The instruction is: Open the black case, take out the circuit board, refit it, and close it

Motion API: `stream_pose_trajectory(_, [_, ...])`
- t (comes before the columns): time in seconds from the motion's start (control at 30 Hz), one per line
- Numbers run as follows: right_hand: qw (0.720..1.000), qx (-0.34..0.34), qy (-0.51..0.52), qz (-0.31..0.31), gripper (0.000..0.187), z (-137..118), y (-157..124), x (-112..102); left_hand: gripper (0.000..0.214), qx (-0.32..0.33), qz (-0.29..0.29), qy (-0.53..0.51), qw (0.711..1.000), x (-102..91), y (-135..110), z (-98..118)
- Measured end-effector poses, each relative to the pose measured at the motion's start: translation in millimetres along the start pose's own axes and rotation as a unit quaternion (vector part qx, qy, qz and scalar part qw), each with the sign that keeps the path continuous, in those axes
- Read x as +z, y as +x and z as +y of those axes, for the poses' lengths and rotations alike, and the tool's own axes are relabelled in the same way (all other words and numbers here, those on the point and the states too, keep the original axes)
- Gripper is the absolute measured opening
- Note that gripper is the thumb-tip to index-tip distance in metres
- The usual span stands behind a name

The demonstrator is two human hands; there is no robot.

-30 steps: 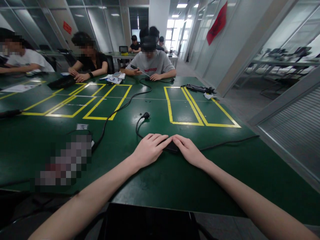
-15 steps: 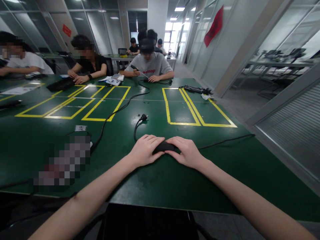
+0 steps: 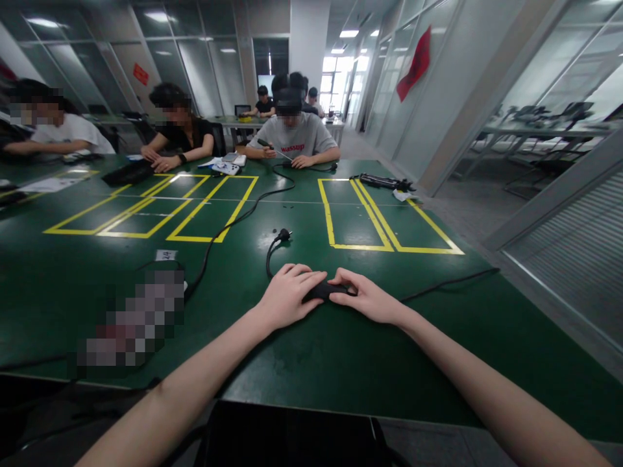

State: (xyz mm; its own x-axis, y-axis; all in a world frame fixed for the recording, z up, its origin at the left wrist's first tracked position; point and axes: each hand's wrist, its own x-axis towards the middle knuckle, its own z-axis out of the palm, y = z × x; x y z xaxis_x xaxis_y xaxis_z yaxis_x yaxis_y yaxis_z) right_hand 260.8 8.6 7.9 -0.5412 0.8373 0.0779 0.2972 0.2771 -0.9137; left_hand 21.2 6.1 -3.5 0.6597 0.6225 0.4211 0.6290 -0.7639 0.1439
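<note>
A black power adapter (image 3: 318, 292) lies low over the green table (image 3: 292, 370) in front of me, partly covered by my fingers. My left hand (image 3: 292, 295) is wrapped over its left end, with the thumb along the near side. At its right end, my right hand (image 3: 367, 295) pinches it between thumb and fingers. A thick cord with a black plug (image 3: 283, 236) curls out beyond my left hand, the prongs pointing right. From behind my right hand a thin cable (image 3: 450, 284) runs off to the right.
A blurred-out object (image 3: 136, 321) lies at left, near a numbered tag (image 3: 166, 255) and a long black cable (image 3: 207, 256). Yellow tape outlines (image 3: 360, 247) mark the table. A folded black tripod-like item (image 3: 384, 181) lies far right. Across the table, a person (image 3: 292, 139) holds a screwdriver.
My right hand has drawn slightly right along the adapter, its fingers now more bent and pinching the end. My left hand stays on the adapter. The whole view has shifted a little.
</note>
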Motion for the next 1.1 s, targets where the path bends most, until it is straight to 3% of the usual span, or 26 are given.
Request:
stream_pose_trajectory(0.13, [0.981,0.083,0.144,0.096,0.051,15.0,9.4,-20.2,0.057,0.011,0.049,0.015,0.999,-1.0,-3.9,-5.0])
stream_pose_trajectory(0.2, [0.953,0.085,0.201,0.208,0.054,22.7,13.3,-38.5,0.053,0.014,0.052,0.011,0.998,0.2,-5.2,-6.6])
stream_pose_trajectory(0.27, [0.913,0.043,0.236,0.331,0.06,30.1,15.6,-58.4,0.048,0.012,0.031,-0.007,0.999,2.7,-5.7,-7.3])
stream_pose_trajectory(0.37, [0.846,-0.021,0.215,0.488,0.062,40.6,13.7,-85.3,0.035,-0.002,-0.01,-0.041,0.999,6.8,-5.0,-7.9])
stream_pose_trajectory(0.47, [0.807,-0.027,0.068,0.586,0.053,50.7,5.9,-104.4,0.028,-0.024,-0.036,-0.068,0.997,8.4,-4.1,-8.5])
stream_pose_trajectory(0.53, [0.806,0.018,-0.096,0.583,0.043,57.0,-0.1,-111.8,0.025,-0.035,-0.044,-0.077,0.995,7.9,-3.8,-8.7])
stream_pose_trajectory(0.6, [0.809,0.114,-0.237,0.525,0.032,62.7,-4.9,-115.7,0.023,-0.041,-0.046,-0.079,0.995,7.0,-3.8,-8.7])
stream_pose_trajectory(0.67, [0.806,0.215,-0.318,0.451,0.027,67.9,-7.7,-117.9,0.022,-0.043,-0.045,-0.079,0.995,6.2,-3.8,-8.6])
stream_pose_trajectory(0.73, [0.795,0.269,-0.358,0.409,0.027,72.9,-8.9,-120.7,0.022,-0.042,-0.046,-0.082,0.995,5.8,-3.9,-8.5])
stream_pose_trajectory(1.0, [0.742,0.292,-0.433,0.42,0.033,87.7,-14.3,-137.4,0.02,-0.04,-0.048,-0.091,0.994,4.5,-2.9,-7.5])
stream_pose_trajectory(1.1, [0.747,0.289,-0.424,0.423,0.034,90.3,-17.2,-141.3,0.02,-0.042,-0.05,-0.093,0.994,4.3,-2.9,-7.3])
